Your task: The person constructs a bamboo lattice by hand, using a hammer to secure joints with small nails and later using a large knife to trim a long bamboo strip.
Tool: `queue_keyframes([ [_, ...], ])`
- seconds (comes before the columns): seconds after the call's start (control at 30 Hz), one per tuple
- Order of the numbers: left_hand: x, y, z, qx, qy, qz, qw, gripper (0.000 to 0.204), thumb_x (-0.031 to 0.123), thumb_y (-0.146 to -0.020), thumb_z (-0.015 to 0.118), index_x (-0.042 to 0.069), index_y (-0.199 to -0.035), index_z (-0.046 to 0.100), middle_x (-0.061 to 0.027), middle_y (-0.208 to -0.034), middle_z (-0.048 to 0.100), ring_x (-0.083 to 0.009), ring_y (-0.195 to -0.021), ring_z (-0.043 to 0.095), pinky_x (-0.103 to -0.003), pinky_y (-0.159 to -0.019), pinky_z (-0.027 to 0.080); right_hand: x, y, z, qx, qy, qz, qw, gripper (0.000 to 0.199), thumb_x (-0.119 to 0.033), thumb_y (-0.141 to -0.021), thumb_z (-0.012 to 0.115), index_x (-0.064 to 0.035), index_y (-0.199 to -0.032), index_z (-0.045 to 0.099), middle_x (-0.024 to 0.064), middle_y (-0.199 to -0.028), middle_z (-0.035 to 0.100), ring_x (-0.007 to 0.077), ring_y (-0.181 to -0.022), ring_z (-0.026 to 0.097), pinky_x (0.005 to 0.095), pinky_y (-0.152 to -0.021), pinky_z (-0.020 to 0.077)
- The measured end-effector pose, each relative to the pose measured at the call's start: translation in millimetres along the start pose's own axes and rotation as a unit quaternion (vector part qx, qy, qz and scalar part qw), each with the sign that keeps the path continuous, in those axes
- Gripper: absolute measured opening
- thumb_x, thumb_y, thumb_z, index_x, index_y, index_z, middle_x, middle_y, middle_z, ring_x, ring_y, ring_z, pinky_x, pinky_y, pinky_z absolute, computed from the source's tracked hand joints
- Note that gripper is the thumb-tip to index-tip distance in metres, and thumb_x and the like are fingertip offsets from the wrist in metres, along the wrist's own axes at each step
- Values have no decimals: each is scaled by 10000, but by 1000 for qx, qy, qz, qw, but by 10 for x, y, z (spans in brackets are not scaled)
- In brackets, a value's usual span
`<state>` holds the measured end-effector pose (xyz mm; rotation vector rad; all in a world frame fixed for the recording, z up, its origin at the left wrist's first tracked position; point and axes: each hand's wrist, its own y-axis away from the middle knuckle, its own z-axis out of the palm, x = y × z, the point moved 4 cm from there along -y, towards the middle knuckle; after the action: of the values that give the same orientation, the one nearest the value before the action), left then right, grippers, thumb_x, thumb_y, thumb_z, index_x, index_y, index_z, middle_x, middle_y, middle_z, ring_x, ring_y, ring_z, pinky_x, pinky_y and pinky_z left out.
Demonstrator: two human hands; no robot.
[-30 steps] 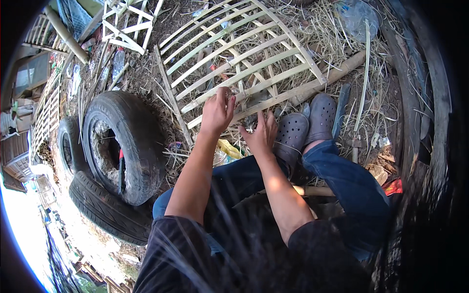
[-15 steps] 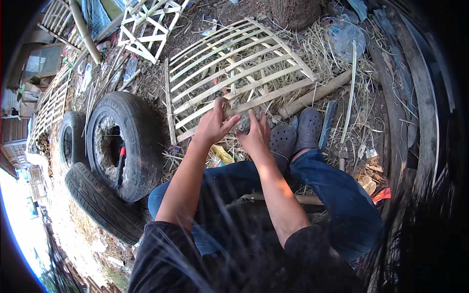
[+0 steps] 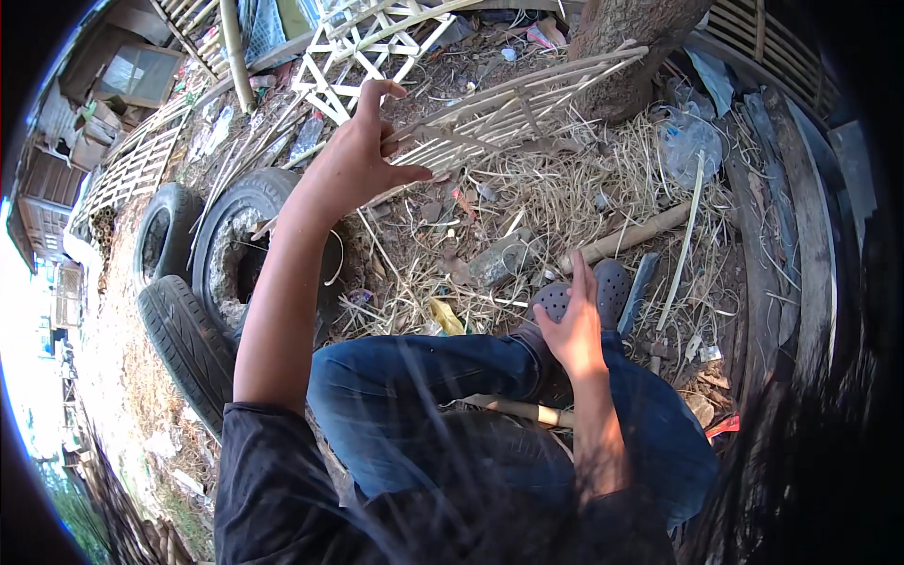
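Observation:
A pale bamboo lattice panel (image 3: pixel 508 108) is tilted up off the ground in front of me, seen nearly edge-on. My left hand (image 3: pixel 353 160) grips its near left end with curled fingers, while the index finger and thumb stick out apart. The part inside the grip is hidden. Over my shoe (image 3: pixel 554 299), my right hand (image 3: pixel 574 325) is held up with straight fingers and the thumb apart, holding nothing.
Straw and bamboo shavings (image 3: pixel 527 198) litter the ground, with a stone block (image 3: pixel 504 259) and a bamboo pole (image 3: pixel 631 234). Old tyres (image 3: pixel 188 325) stand left. Another white lattice frame (image 3: pixel 367 52) lies beyond, beside a tree trunk (image 3: pixel 626 52). Planks (image 3: pixel 815 207) line the right.
The lattice panel, flat on the ground earlier, has been raised and tipped on edge. My left hand moved up and away with it; my right hand drew back toward my shoes and right knee.

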<state>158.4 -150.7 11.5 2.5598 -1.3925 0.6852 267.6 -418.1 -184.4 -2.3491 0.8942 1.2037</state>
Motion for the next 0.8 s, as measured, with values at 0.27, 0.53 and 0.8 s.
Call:
queue_keyframes([
  [0.27,5,6,-257,-15,-41,-36,998,822,156,-705,843,119,-1308,285,-30,-694,483,-187,-680,498,-342,-651,425,-119,77,38,-9,-27,-29,999,946,-136,-745,741,-65,-1494,168,273,-1436,314,438,-1315,365,457,-1070,374],
  [0.53,25,0,-243,-19,15,-62,998,793,150,-703,844,131,-1284,304,-6,-688,444,-144,-674,457,-315,-631,411,-179,62,-143,-28,-69,22,997,996,-146,-744,741,-132,-1521,117,261,-1455,303,396,-1274,438,416,-1038,420],
  [0.8,5,57,-1023,77,32,-83,993,886,209,-631,900,20,-1275,322,-98,-820,600,-191,-788,598,-351,-733,489,-241,84,-373,-9,-102,35,994,985,-166,-740,743,-134,-1521,143,239,-1382,419,366,-1180,534,408,-984,458],
])
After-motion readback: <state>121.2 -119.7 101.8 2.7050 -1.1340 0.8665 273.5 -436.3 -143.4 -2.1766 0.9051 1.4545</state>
